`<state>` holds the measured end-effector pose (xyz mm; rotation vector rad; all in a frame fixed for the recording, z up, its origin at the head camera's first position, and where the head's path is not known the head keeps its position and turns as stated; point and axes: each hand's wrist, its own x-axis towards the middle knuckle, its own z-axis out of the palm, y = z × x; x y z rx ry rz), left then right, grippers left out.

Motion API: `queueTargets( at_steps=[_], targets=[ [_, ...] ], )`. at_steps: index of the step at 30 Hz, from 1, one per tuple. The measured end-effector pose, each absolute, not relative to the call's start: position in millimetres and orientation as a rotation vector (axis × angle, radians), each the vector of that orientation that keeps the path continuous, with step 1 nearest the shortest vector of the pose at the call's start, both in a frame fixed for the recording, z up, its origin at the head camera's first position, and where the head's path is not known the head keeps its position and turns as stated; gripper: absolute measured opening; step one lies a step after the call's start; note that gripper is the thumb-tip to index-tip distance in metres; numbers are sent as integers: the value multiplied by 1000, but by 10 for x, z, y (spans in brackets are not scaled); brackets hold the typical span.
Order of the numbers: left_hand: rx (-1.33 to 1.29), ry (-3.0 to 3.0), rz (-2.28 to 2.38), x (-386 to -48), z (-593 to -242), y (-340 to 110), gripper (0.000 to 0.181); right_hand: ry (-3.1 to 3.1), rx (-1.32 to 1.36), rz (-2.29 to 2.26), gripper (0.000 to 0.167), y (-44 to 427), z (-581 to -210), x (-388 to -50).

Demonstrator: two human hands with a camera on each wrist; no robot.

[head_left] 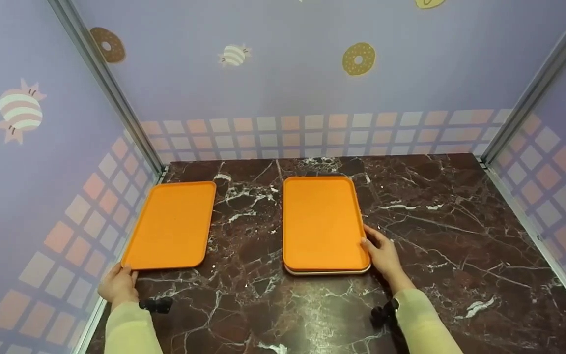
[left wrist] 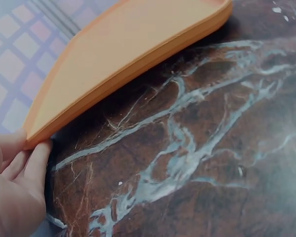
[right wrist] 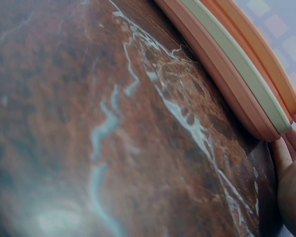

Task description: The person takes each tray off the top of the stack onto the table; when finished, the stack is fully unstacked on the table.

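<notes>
On the left lies an orange tray [head_left: 172,226]; my left hand [head_left: 118,285] pinches its near left corner, thumb on top and fingers underneath. The left wrist view shows this hand [left wrist: 17,192] at the corner of the tray [left wrist: 138,44]. A stack of trays sits in the middle, with an orange tray [head_left: 322,223] on top. Below it in the right wrist view come a cream tray [right wrist: 237,61] and a reddish tray [right wrist: 212,69]. My right hand [head_left: 385,258] grips the stack's right side near the front corner, its fingers partly hidden by the rims.
A dark marbled tabletop [head_left: 243,305] carries everything. Lilac walls with printed tiles and sweets enclose it at the back [head_left: 288,88], left [head_left: 13,196] and right [head_left: 558,162]. The left tray lies close along the left wall. A strip of tabletop separates it from the stack.
</notes>
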<state>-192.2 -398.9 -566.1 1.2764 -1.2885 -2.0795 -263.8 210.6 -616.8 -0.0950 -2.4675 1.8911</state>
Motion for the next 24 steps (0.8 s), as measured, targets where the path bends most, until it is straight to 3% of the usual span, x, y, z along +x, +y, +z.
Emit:
queueTargets(
  at_steps=[24],
  targets=[
    [1273,-1580,-1906,-1944,-5555,-3916,58,-2480,-111,1877,49,2109,-6171,-2644]
  ],
)
